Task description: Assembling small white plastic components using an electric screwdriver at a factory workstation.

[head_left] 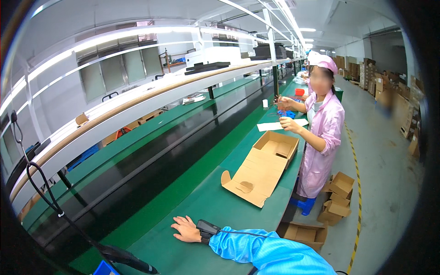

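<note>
My right hand [186, 230] lies palm down on the green workbench [201, 199], its fingers apart and nothing in them. A blue sleeve covers the forearm, and a small black device with a cable [208, 227] is strapped at the wrist. Ahead of the hand is an opened cardboard box [263, 169], its lid flap folded out flat toward me. To the hand's lower left, a black pen-shaped tool [130, 260], apparently a power screwdriver, rests near the bench edge, apart from the hand. My left hand is out of the picture.
A co-worker in pink [323, 123] stands beyond the box, holding small parts in both hands. Along the left runs a dark conveyor strip [151, 176] under a raised shelf [114, 105]. Cardboard boxes [339, 197] stand on the floor at right. A blue bin [105, 268] shows lower left.
</note>
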A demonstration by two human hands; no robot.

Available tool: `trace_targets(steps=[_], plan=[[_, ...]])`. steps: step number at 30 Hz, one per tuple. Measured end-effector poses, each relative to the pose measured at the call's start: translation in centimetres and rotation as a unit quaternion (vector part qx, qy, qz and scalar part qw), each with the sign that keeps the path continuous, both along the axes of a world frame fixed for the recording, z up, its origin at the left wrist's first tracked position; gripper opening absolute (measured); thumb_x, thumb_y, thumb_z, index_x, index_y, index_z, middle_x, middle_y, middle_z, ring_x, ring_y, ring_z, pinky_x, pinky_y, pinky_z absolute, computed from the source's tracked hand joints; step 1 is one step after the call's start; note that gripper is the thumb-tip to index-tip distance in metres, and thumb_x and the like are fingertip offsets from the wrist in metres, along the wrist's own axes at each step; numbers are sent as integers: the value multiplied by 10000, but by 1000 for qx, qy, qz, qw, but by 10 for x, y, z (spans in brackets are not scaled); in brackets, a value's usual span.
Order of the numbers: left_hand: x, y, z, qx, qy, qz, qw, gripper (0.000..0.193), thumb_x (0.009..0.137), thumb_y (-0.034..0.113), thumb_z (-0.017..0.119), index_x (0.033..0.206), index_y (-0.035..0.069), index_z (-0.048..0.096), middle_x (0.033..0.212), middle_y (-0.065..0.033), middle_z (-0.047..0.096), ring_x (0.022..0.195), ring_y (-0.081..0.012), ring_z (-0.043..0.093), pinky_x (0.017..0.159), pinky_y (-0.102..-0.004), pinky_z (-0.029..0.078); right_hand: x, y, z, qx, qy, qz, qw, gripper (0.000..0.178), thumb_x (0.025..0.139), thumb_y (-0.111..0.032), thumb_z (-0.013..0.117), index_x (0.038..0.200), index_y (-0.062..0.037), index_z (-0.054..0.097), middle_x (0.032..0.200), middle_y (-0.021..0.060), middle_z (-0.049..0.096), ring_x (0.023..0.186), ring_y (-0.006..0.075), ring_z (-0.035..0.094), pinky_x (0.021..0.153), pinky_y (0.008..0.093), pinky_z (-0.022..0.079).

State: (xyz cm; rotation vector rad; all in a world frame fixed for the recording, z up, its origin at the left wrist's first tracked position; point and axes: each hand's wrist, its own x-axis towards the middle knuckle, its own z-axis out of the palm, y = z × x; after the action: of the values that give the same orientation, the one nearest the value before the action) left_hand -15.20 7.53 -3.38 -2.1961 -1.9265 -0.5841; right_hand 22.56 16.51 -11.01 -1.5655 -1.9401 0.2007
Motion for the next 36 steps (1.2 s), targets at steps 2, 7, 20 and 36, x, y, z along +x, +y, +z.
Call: trace_targets(steps=[2,7,20,36], plan=[[0,-2,-2,49,-41,-3,998,178,751,126,585,901,31,591,883,-157,586,829,-330,547,728,-397,435,-2,0,5,16,-34,8,999,423,741,-306,597,1093,-77,542,1252,201,411,1206,331,338,974,507,252],[-5,-4,-5,71,-30,-14,997,118,758,125,580,817,24,593,820,-166,589,748,-308,568,637,-410,449,0,-6,21,88,-54,31,994,372,720,-338,608,1006,-99,605,1149,175,499,1096,330,440,876,461,354],[8,8,-36,98,-55,33,993,80,745,134,528,794,74,506,808,-92,535,791,-261,537,690,-369,407,11,-25,58,132,-144,89,977,288,812,-239,571,992,-16,596,1069,204,563,993,338,524,892,409,382],[2,8,-26,112,-66,7,992,80,737,153,567,757,93,519,796,-62,493,803,-225,500,693,-345,359,6,-19,56,90,-147,72,982,336,803,-276,574,1032,-31,580,1133,233,519,1032,365,498,910,401,387]])
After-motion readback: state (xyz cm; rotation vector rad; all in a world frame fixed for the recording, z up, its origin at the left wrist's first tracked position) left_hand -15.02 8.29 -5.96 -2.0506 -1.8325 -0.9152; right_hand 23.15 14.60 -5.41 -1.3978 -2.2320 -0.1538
